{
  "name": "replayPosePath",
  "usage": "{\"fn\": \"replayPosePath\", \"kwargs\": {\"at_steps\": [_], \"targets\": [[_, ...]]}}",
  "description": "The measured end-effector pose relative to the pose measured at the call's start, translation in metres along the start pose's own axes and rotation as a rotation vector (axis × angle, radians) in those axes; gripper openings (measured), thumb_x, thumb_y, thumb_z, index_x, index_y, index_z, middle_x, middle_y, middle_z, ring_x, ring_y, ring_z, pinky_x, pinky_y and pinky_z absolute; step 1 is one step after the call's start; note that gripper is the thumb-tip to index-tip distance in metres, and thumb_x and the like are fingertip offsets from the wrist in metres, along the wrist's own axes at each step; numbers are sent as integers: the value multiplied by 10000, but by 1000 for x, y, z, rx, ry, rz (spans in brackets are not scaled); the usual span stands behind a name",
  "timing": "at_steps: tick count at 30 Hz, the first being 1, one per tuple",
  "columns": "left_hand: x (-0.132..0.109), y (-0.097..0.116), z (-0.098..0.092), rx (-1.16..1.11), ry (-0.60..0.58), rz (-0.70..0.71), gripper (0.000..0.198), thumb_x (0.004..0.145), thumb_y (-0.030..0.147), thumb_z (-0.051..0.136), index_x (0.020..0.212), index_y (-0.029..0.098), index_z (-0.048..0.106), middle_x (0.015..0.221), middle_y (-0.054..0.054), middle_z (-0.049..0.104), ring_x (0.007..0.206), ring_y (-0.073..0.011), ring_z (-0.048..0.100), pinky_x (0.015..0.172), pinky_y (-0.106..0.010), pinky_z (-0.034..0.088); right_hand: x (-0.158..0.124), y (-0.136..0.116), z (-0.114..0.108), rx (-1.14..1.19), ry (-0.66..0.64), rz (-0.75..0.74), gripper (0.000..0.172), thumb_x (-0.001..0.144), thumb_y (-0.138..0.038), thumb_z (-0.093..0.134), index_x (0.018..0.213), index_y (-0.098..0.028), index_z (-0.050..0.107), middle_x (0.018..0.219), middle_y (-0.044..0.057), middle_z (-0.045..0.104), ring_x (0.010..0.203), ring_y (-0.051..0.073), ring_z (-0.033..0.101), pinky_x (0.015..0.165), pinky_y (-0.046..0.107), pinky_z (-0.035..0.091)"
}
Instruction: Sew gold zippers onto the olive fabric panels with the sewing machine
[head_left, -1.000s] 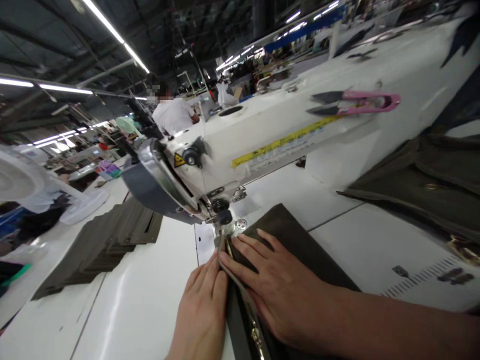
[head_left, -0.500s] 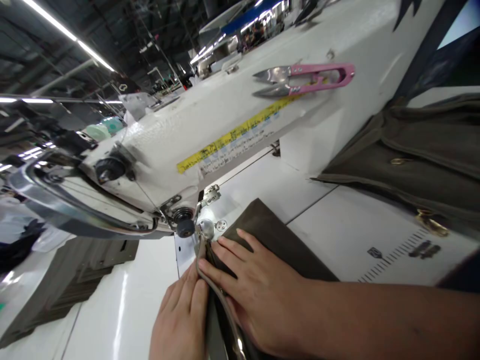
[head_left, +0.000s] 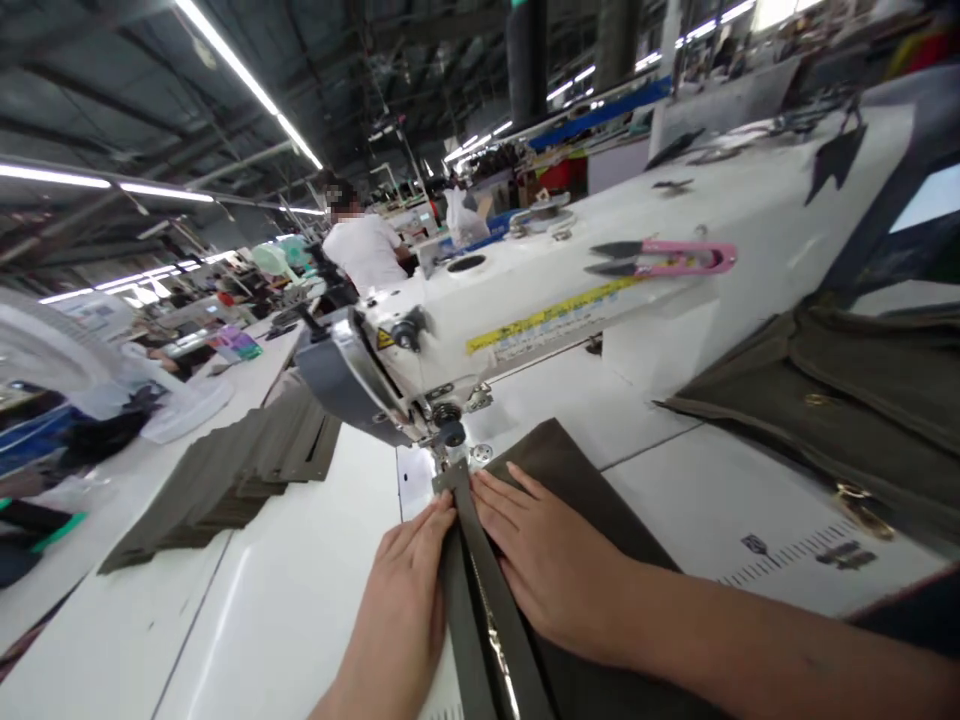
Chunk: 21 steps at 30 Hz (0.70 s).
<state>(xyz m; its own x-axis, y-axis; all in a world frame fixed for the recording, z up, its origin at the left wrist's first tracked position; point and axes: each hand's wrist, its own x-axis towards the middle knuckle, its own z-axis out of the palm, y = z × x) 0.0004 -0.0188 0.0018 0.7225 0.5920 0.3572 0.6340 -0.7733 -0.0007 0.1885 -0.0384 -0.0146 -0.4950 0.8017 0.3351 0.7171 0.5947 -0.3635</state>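
A dark olive fabric panel point(head_left: 555, 470) lies on the sewing machine bed, with a zipper strip point(head_left: 480, 560) along its left side. The strip's far end sits at the presser foot point(head_left: 448, 440). My left hand point(head_left: 409, 580) has its fingers bunched together on the strip's left edge, close to the needle area; the thumb is partly hidden. Flat on the strip and panel rests my right hand point(head_left: 551, 560), its fingers stretched out toward the machine. The white sewing machine point(head_left: 525, 290) stands directly ahead, its needle too small to make out.
Pink-handled thread snips point(head_left: 675, 258) lie on the machine arm. Fanned olive pieces point(head_left: 232, 480) are stacked at left, near a white fan point(head_left: 90, 350). At right is an olive bag piece point(head_left: 847, 380) with a gold clasp point(head_left: 862, 505). A person point(head_left: 364, 245) sits beyond.
The head view has shifted up and left, showing more of the room. The strip, which curled upward between my hands, now lies flatter, and my left fingers are at its edge.
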Motion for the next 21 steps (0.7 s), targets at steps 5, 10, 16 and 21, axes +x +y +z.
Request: {"fn": "replayPosePath", "kwargs": {"at_steps": [5,10,16,21], "targets": [[-2,4,6,-91,66,-117,317,822,75,403,1078,155,572,1169,-134,581,1034,-233,575,831,-414,524,-1,0,2,-14,10,2,469,811,-113,394,1276,-136,457,1360,103,403,1287,197,296,1085,418,208],[-5,6,11,-72,62,-137,331,816,46,428,1084,150,594,1173,-138,573,1048,-232,567,850,-397,524,-1,-1,4,-93,13,-30,468,805,-77,383,1264,-115,467,1340,128,424,1278,210,315,1070,445,241],[-6,3,13,-25,61,-39,315,832,50,404,1083,84,592,1166,-183,573,1058,-273,562,843,-425,524,0,-2,2,-135,-21,-54,494,792,-65,376,1280,-91,443,1344,152,409,1282,230,306,1056,473,257],[-4,1,13,11,73,-29,281,861,79,403,1065,88,595,1155,-177,581,1058,-256,563,844,-396,525,1,-3,0,-144,-45,-63,521,782,-68,387,1300,-101,418,1350,145,401,1291,224,286,1056,474,255]]}}
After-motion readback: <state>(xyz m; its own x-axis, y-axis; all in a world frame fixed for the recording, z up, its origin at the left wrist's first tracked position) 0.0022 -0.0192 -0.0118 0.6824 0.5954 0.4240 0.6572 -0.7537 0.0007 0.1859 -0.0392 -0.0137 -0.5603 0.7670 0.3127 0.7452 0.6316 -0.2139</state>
